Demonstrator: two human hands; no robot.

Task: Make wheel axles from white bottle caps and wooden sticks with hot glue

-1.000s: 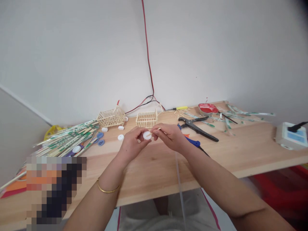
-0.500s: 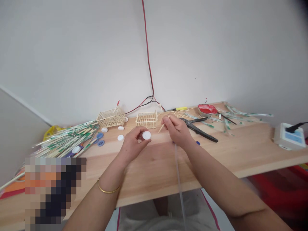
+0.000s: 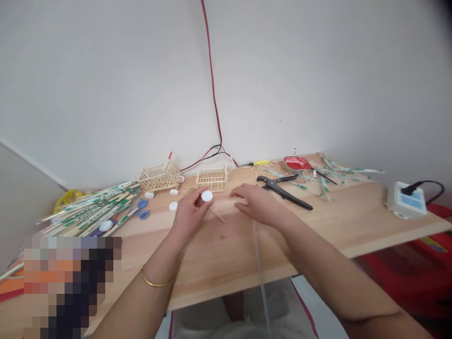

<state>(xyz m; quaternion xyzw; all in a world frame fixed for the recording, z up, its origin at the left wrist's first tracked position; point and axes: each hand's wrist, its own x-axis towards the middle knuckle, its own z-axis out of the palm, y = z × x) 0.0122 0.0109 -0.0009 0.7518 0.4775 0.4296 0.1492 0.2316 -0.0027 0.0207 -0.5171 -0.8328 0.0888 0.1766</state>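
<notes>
- Pale wooden tabletop (image 3: 226, 256) ran against grey-white wall (image 3: 106, 94); red-and-black cable (image 3: 212, 84) hung down it.
- Left hand (image 3: 189, 214) pinched white disc (image 3: 206, 196) above the tabletop, in front of small stick frame (image 3: 212, 179).
- Right hand (image 3: 259, 202): fingers were loosely parted, near black cutter (image 3: 284, 190).
- Thin stick (image 3: 218, 216) lay just beside left thumb.
- Wrapped sticks (image 3: 95, 209) were heaped at left.
- Red-stained dish (image 3: 297, 163) stood near the wall; white socket box (image 3: 406, 200) sat at right.
- Red plastic piece (image 3: 391, 268) showed below tabletop edge.

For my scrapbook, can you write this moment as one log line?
left hand: holds white cap; right hand: open, seemingly empty; thin stick: beside left hand
</notes>
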